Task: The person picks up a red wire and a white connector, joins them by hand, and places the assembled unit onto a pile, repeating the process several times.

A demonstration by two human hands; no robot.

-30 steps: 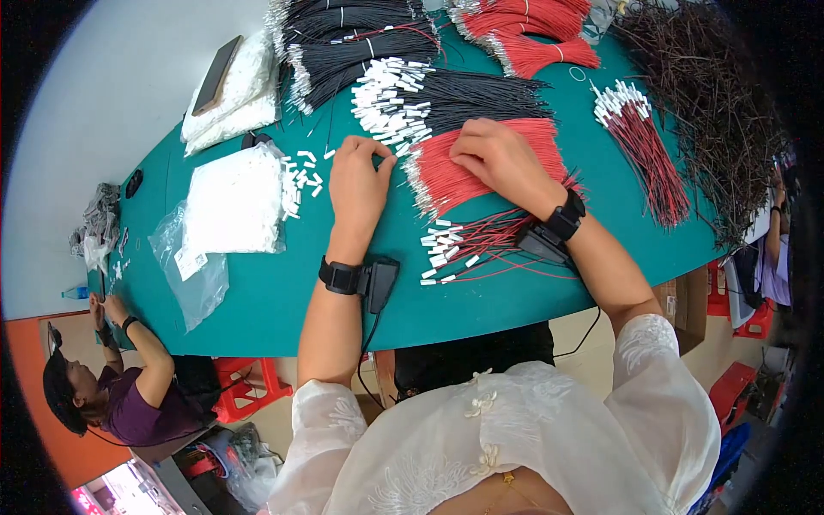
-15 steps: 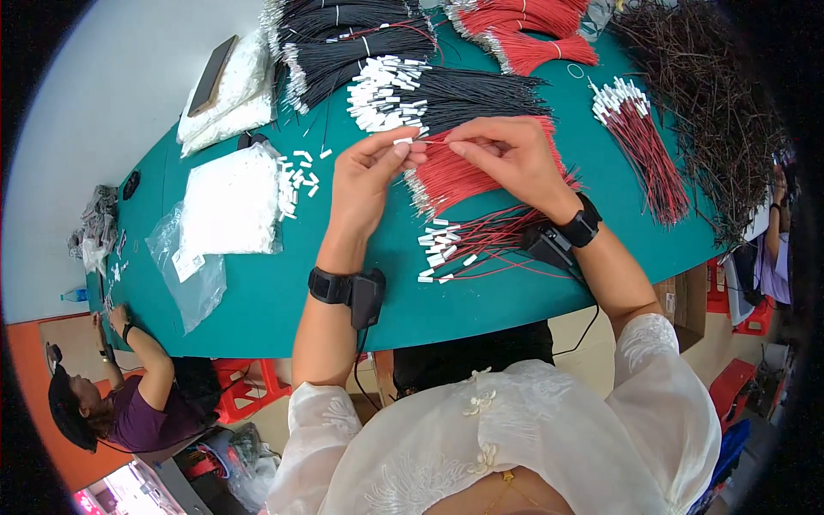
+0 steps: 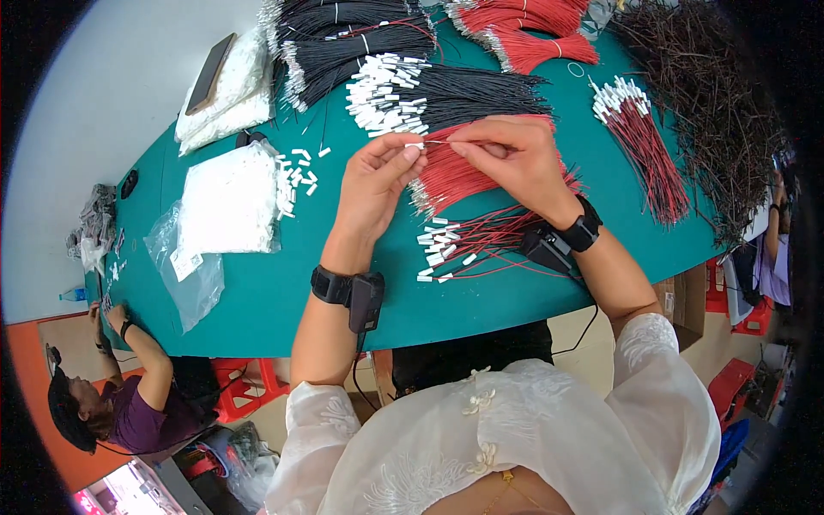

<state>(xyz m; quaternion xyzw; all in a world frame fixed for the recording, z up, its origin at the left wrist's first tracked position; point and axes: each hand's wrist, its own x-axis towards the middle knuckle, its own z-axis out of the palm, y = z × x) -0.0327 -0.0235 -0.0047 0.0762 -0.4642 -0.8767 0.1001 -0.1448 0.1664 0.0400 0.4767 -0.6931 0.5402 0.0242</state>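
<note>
Left hand (image 3: 372, 182), fingertips clamped on small white housing (image 3: 415, 147); right hand (image 3: 521, 165), fingers pinched on thin wire (image 3: 438, 142), both above red wires (image 3: 463, 182): joining apparently in hand, next calling for straight alignment.

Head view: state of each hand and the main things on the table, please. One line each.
Left hand: pinching white connector
Right hand: pinching thin wire
Connector fit: cannot tell if seated
Red wires: spread out, under the hands
Black wires: white-capped at left ends
Black bundle: tied
Red bundle: tied
Dark pile: tangled
</note>
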